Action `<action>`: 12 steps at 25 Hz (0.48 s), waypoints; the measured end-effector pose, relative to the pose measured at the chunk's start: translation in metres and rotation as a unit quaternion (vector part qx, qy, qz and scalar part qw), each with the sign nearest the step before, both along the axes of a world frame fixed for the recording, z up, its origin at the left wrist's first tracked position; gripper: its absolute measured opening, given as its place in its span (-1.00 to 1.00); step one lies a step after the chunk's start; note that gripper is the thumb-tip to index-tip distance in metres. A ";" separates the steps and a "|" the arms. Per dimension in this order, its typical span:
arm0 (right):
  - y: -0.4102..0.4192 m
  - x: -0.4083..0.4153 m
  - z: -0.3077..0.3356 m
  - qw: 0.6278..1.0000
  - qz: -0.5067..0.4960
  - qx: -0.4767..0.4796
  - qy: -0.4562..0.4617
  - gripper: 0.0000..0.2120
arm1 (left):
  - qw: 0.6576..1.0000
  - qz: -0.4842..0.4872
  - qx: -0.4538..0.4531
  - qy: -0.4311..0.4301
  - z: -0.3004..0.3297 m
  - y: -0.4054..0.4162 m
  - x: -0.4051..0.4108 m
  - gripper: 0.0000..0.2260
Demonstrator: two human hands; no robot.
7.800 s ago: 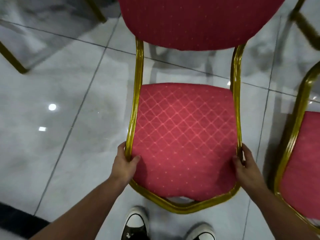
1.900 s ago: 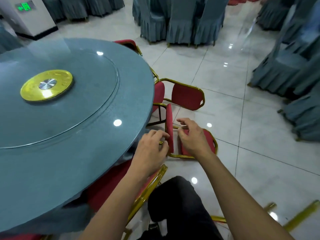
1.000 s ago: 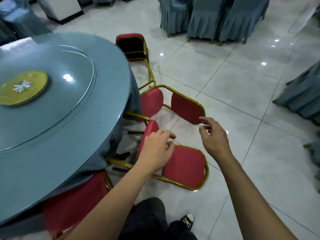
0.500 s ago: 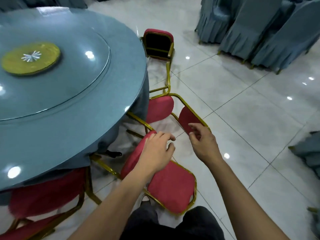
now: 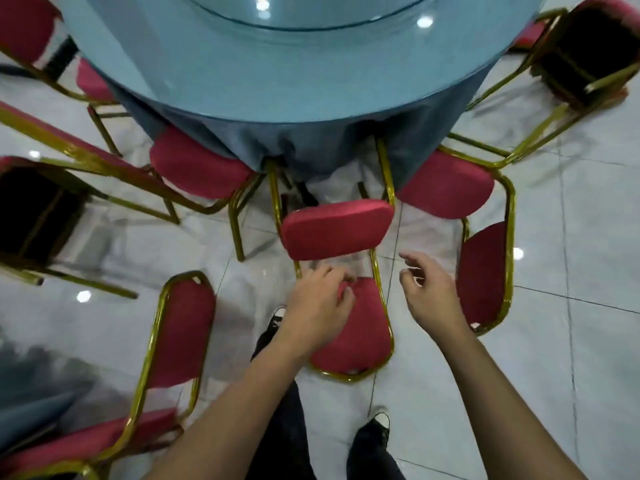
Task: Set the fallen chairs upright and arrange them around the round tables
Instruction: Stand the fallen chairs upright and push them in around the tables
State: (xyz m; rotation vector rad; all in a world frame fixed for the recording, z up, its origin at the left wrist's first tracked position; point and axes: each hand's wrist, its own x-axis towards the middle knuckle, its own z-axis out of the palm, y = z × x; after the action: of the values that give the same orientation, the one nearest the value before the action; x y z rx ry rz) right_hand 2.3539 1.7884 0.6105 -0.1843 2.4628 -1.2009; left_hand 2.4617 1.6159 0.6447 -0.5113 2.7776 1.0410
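A red chair with a gold frame lies on its back on the floor in front of the round blue table. Its seat stands up on edge and its backrest lies flat toward my feet. My left hand hovers above the upper left part of the backrest, fingers loosely curled, holding nothing. My right hand hangs just right of the chair's right frame rail with its fingers spread. Neither hand appears to touch the chair.
More fallen red chairs ring the table: one at the right, one at the lower left, one tipped at the far left, one at the upper right. A blue cloth hangs from the table. My shoes stand on glossy tile.
My view has swung from the table's side to straight down at the fallen chair. Both hands have stayed empty and now hover over its backrest.
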 end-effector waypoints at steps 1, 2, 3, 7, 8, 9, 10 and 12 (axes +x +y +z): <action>0.012 0.008 -0.016 1.000 0.014 0.000 -0.007 -0.67 | 1.000 0.018 0.006 -0.009 -0.015 0.014 0.017 -0.79; 0.023 0.016 -0.034 1.000 0.022 0.002 -0.010 -0.67 | 0.999 0.032 0.013 -0.017 -0.032 0.026 0.032 -0.78; 0.034 0.023 -0.055 1.000 0.023 0.007 -0.016 -0.67 | 0.998 0.044 0.021 -0.027 -0.051 0.035 0.045 -0.78; 0.073 0.053 -0.184 0.996 0.035 0.051 -0.059 -0.68 | 0.991 0.105 0.042 -0.069 -0.170 0.057 0.088 -0.72; 0.077 0.059 -0.223 0.995 0.044 0.065 -0.068 -0.67 | 0.988 0.121 0.043 -0.081 -0.207 0.059 0.096 -0.71; 0.078 0.064 -0.265 0.993 0.053 0.077 -0.076 -0.67 | 0.986 0.130 0.039 -0.095 -0.247 0.060 0.104 -0.70; 0.079 0.068 -0.307 0.991 0.060 0.086 -0.083 -0.66 | 0.985 0.131 0.034 -0.106 -0.288 0.062 0.111 -0.70; 0.080 0.071 -0.402 0.988 0.083 0.101 -0.081 -0.63 | 0.985 0.122 0.025 -0.118 -0.383 0.068 0.118 -0.69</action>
State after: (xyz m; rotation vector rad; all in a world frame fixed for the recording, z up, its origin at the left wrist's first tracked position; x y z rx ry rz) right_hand 2.4251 1.8687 0.2084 -0.2203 2.3571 -0.8558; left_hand 2.5798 1.6837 0.2616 -0.9221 2.5213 1.0161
